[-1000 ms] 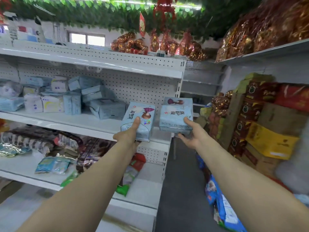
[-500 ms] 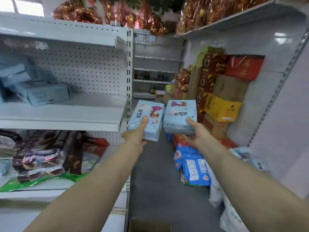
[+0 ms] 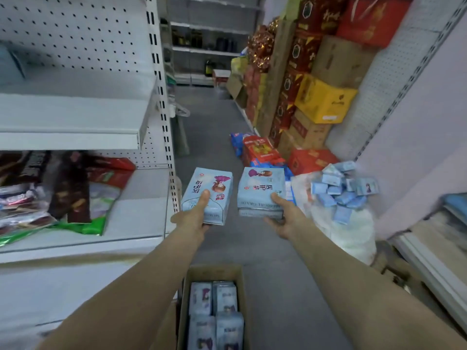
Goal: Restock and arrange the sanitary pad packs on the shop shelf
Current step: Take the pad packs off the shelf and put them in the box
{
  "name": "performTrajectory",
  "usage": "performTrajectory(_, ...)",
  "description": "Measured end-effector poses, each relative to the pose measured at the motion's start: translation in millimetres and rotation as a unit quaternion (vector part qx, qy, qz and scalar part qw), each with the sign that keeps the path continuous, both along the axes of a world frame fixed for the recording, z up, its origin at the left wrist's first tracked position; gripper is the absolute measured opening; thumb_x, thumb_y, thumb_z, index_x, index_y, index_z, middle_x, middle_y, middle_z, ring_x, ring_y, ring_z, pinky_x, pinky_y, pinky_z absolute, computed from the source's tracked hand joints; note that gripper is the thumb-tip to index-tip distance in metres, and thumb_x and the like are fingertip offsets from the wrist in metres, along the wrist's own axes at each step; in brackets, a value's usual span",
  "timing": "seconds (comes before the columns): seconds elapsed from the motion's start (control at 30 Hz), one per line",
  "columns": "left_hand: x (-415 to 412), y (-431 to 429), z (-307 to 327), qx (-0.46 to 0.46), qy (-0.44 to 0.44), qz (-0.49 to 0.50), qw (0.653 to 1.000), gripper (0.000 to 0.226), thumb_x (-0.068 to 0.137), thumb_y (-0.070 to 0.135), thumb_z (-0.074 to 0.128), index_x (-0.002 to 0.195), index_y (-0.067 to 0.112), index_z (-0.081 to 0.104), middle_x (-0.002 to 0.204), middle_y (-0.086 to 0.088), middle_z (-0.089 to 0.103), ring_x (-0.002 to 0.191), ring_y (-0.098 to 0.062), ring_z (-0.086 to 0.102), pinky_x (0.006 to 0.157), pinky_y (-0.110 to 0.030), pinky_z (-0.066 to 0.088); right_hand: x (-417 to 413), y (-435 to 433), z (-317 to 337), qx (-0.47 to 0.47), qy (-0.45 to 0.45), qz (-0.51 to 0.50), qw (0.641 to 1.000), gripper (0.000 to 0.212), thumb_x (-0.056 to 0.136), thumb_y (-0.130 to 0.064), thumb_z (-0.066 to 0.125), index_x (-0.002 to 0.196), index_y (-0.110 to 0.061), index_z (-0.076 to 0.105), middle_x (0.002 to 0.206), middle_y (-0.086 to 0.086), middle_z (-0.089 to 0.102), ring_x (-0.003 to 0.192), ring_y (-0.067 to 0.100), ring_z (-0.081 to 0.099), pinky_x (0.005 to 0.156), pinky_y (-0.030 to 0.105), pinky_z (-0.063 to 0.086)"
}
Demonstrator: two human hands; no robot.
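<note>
Two bare forearms reach forward from the bottom of the frame into a narrow shop aisle. The left hand [image 3: 192,218] grips a pale blue pad pack [image 3: 211,184] just left of the frame's centre, with the thumb pressed on its printed face and the fingers curled beneath. The right hand [image 3: 283,219] grips a matching pack [image 3: 261,189] just right of centre in the same way, thumb on top. A second pale edge shows directly under that pack, so this hand seems to hold two stacked together. The two loads sit side by side, close but apart, both held in the air above the grey floor [image 3: 214,127]. At the bottom centre, between the forearms, an open cardboard box [image 3: 214,271] stands on the floor with more blue packs [image 3: 214,311] in rows inside. Down the left side of the frame runs a white metal shelf unit [image 3: 75,122] with a pegboard back. Its middle board fills the upper left, and the lower shelf [image 3: 141,210] carries dark and green snack packets [image 3: 70,188], which are blurred. To the right of the hands a white sack [image 3: 351,241] sits on the floor, topped with a heap of small blue packets [image 3: 338,190]. Behind it, toward the upper right, red, brown and yellow cartons [image 3: 326,102] are stacked high along the wall.
</note>
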State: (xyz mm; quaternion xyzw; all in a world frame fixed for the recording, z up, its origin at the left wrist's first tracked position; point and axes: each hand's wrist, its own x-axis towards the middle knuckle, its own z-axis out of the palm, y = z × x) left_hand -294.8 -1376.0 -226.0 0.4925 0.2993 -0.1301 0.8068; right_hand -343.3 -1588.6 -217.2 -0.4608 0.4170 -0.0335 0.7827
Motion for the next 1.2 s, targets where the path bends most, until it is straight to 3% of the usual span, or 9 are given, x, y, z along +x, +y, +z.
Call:
performTrajectory(0.1,-5,14,-39,0.001,0.009,-0.004,1.000,0.075,0.063,0.041,0.094,0.116,0.012,0.049,0.103,-0.009,0.068,0.088,-0.025,0.072,0.080,-0.053,0.059,-7,5,-39,0.012,0.033,0.007,0.999,0.023,0.083,-0.024,0.082,0.098,-0.015,0.067,0.103,0.007,0.073,0.096,0.023,0.070,0.095,0.042,0.057)
performTrajectory(0.17,-6,25,-68,0.017,0.038,-0.020,0.999,0.108,0.037,0.056,0.098,0.124,0.014,0.051,0.110,-0.009,0.070,0.091,-0.027,0.073,0.079,-0.054,0.060,-12,9,-67,0.013,0.067,0.027,0.997,0.026,0.081,-0.027,0.083,0.100,-0.015,0.069,0.107,0.007,0.076,0.104,0.025,0.071,0.098,0.042,0.056)
performTrajectory(0.27,2,42,-158,0.043,0.099,0.006,0.994,0.125,0.018,0.064,0.098,0.124,0.016,0.052,0.112,-0.010,0.071,0.090,-0.030,0.074,0.073,-0.056,0.060,-21,19,-107,0.029,0.109,0.047,0.993,0.025,0.083,-0.028,0.082,0.099,-0.014,0.070,0.084,0.005,0.078,0.084,0.020,0.073,0.068,0.030,0.063)
performTrajectory(0.43,-34,53,-184,0.091,0.139,-0.039,0.985,0.068,0.056,0.056,0.092,0.101,0.012,0.065,0.084,-0.009,0.077,0.071,-0.026,0.075,0.076,-0.050,0.062,-40,38,-179,0.069,0.172,0.044,0.982,0.031,0.082,-0.023,0.082,0.106,-0.008,0.069,0.087,0.010,0.077,0.070,0.023,0.074,0.049,0.027,0.059)
performTrajectory(0.57,-43,62,-255,0.080,0.153,-0.094,0.980,0.045,0.075,0.047,0.082,0.101,0.015,0.064,0.094,-0.012,0.076,0.071,-0.024,0.075,0.066,-0.041,0.063,-54,50,-244,0.077,0.206,0.039,0.975,0.028,0.085,-0.026,0.080,0.102,-0.008,0.069,0.085,0.007,0.074,0.077,0.022,0.070,0.061,0.029,0.061)
performTrajectory(0.67,-50,62,-309,0.090,0.182,-0.085,0.975,0.070,0.058,0.051,0.092,0.111,0.012,0.066,0.100,-0.013,0.076,0.088,-0.033,0.075,0.082,-0.054,0.060,-58,54,-297,0.088,0.229,0.036,0.969,0.024,0.087,-0.026,0.079,0.097,-0.009,0.066,0.080,0.005,0.070,0.075,0.019,0.066,0.069,0.029,0.057)
performTrajectory(0.83,-45,50,-395,0.103,0.214,-0.081,0.968,0.071,0.059,0.051,0.091,0.112,0.011,0.067,0.102,-0.014,0.076,0.088,-0.033,0.075,0.084,-0.056,0.059,-54,57,-380,0.108,0.246,0.009,0.963,0.031,0.084,-0.024,0.081,0.106,-0.010,0.064,0.108,0.013,0.069,0.097,0.027,0.066,0.091,0.040,0.057)
performTrajectory(1.1,-22,40,-541,0.107,0.236,-0.087,0.962,0.073,0.059,0.056,0.090,0.115,0.016,0.064,0.101,-0.011,0.076,0.086,-0.029,0.076,0.082,-0.054,0.060,-39,49,-509,0.112,0.254,-0.021,0.960,0.041,0.082,-0.021,0.084,0.117,-0.008,0.065,0.114,0.013,0.069,0.100,0.027,0.067,0.068,0.035,0.060)
performTrajectory(1.2,-11,36,-582,0.108,0.239,-0.052,0.964,0.070,0.060,0.054,0.091,0.113,0.017,0.063,0.103,-0.011,0.076,0.085,-0.029,0.076,0.079,-0.054,0.061,-35,45,-543,0.123,0.256,-0.024,0.959,0.047,0.081,-0.019,0.084,0.122,-0.007,0.063,0.118,0.015,0.067,0.104,0.030,0.065,0.075,0.038,0.061)
